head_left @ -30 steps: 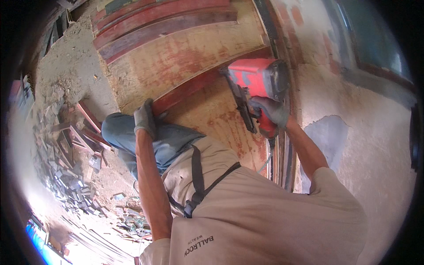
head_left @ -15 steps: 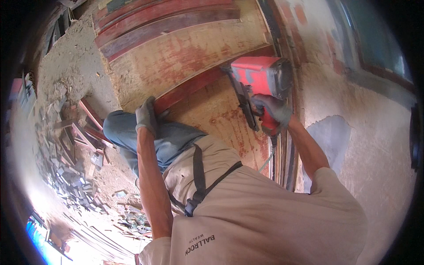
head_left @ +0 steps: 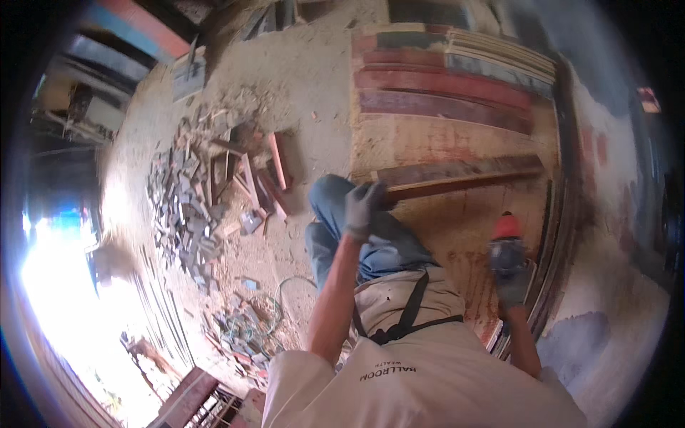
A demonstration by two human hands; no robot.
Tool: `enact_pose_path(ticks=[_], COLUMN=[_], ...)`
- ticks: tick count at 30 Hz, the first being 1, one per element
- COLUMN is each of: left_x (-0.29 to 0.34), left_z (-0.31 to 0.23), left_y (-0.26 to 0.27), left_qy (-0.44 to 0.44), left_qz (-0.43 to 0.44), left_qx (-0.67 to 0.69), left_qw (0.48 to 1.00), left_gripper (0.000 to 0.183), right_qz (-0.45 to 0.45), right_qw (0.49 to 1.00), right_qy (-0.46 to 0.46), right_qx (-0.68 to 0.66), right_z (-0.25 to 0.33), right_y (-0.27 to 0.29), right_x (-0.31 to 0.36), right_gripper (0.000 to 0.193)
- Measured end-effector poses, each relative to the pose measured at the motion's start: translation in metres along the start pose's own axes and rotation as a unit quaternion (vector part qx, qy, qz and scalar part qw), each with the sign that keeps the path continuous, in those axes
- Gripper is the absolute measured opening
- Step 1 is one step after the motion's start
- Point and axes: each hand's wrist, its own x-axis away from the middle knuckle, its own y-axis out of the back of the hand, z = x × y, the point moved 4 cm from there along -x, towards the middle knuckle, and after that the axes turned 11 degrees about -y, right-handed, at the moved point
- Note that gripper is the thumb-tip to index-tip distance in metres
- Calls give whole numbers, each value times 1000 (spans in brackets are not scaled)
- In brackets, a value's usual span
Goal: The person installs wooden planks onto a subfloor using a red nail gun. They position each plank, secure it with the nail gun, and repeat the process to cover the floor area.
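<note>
Ply sheet: right of L grip. Stacked boards: beyond both grips. Scrap heap: well left of L grip. Dark plank: extends right from L hand, fingers curled round near end. Red nail gun: in R hand, wrapped on tool; finger detail blurred.

Beige short-sleeved shirt with dark lettering, black straps, blue trousers, grey gloves on both hands.

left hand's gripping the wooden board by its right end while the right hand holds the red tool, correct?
Not quite: the head view shows the left hand gripping the wooden board by its left end; the right hand does hold the red tool.
</note>
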Motion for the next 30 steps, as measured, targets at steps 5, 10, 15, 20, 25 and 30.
enact_pose_path(ticks=[5, 10, 15, 20, 25, 30], left_x=[16, -10, -53, -146, -253, -251], left_z=[-2, -12, 28, 6, 28, 27], left_y=[112, 149, 147, 65, 18, 33], left_qy=[3, -19, 25, -85, -150, -18], left_qz=[-158, -176, -213, -65, 3, 8], left_qx=[199, 453, 54, -242, -389, -197], left_qw=[967, 874, 975, 964, 909, 980], left_gripper=[35, 66, 60, 69, 79, 77], right_qz=[-30, -60, -4, -203, -283, -131], right_qw=[998, 997, 999, 971, 953, 968], right_qy=[23, 37, 11, 97, 89, 134], right_qx=[43, 36, 45, -82, -55, -167], right_z=[-19, -29, 49, 87, 84, 127], right_y=[-53, -94, 16, 76, 105, 88], right_x=[1, -16, -61, -249, -374, -357], right_gripper=[33, 35, 33, 66, 74, 67])
